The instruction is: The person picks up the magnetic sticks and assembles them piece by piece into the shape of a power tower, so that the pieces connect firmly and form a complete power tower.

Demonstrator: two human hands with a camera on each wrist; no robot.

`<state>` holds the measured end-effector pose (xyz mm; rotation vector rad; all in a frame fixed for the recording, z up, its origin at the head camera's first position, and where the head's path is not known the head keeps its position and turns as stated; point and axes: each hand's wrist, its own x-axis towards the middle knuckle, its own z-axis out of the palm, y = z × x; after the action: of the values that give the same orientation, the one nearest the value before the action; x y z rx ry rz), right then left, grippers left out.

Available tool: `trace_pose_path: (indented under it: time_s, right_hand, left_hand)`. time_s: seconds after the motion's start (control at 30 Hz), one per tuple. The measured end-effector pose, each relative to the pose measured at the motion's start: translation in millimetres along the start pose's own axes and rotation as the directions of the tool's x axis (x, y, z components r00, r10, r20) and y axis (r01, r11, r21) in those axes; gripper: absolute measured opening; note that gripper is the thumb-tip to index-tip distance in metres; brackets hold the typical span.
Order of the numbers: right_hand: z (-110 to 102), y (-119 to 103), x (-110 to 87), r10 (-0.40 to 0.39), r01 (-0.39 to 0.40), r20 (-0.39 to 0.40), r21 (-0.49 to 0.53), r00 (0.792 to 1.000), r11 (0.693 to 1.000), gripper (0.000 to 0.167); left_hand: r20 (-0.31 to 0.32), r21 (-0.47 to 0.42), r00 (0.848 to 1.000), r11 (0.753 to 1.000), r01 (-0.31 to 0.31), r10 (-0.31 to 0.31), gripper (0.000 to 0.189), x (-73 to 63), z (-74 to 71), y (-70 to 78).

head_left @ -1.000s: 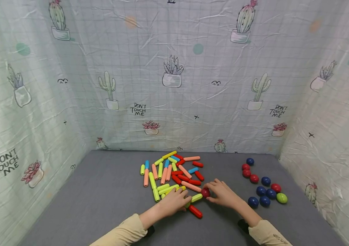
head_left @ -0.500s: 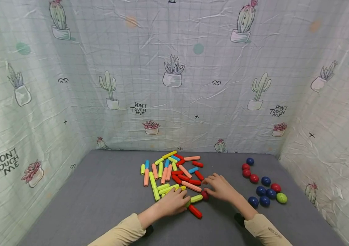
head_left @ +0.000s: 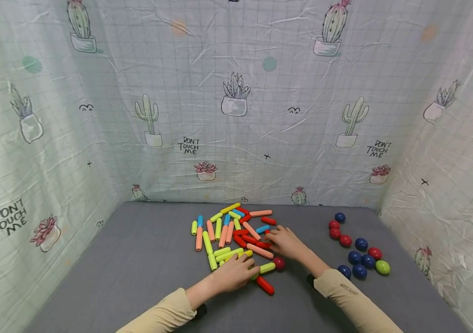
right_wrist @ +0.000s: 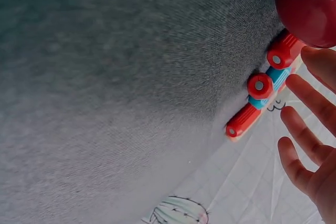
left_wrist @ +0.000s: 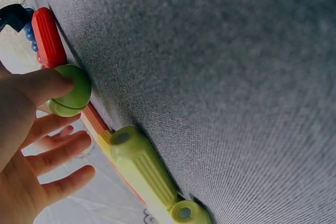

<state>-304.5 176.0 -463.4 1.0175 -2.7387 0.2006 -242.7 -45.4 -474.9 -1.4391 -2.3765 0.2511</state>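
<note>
My left hand (head_left: 233,274) pinches a green ball (left_wrist: 77,88) between thumb and index finger, low over the grey table; the other fingers are spread. A red stick (head_left: 265,285) and a yellow-green stick (head_left: 267,268) lie beside the ball. At that yellow-green stick's far end sits a red ball (head_left: 279,263), apparently touching it. My right hand (head_left: 287,243) is beyond the red ball, fingers extended and holding nothing visible. Its fingertips are over the right edge of the sticks, near a red stick (head_left: 263,245) and a blue stick (head_left: 263,229).
Several yellow-green, salmon, red, blue and yellow sticks form a loose cluster around a salmon stick (head_left: 222,238). To the right lie several balls, among them a blue ball (head_left: 359,271) and a green ball (head_left: 382,267). A cactus-print curtain (head_left: 236,138) encloses the table (head_left: 145,259).
My right hand has let go of the red ball and moved away and slightly left, toward the red sticks. The red ball stays by the yellow-green stick. My left hand has hardly moved.
</note>
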Motion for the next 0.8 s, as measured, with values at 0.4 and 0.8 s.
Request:
trace_pose_path:
  time_s: [0.4,0.8]
  right_hand:
    - [11.9,1.6,10.6,0.005,-0.003,0.073,-0.031,0.997,1.0,0.023]
    - [9.2,2.4,6.4,0.006,-0.004,0.038,-0.048,0.999,0.999,0.027]
  left_hand:
    - [-0.026,-0.026,1.0,1.0,0.006,-0.007,0.025,-0.1,1.3,0.2]
    - [-0.012,-0.027,1.0,1.0,0.002,-0.002,0.026,0.8,-1.2,-1.2]
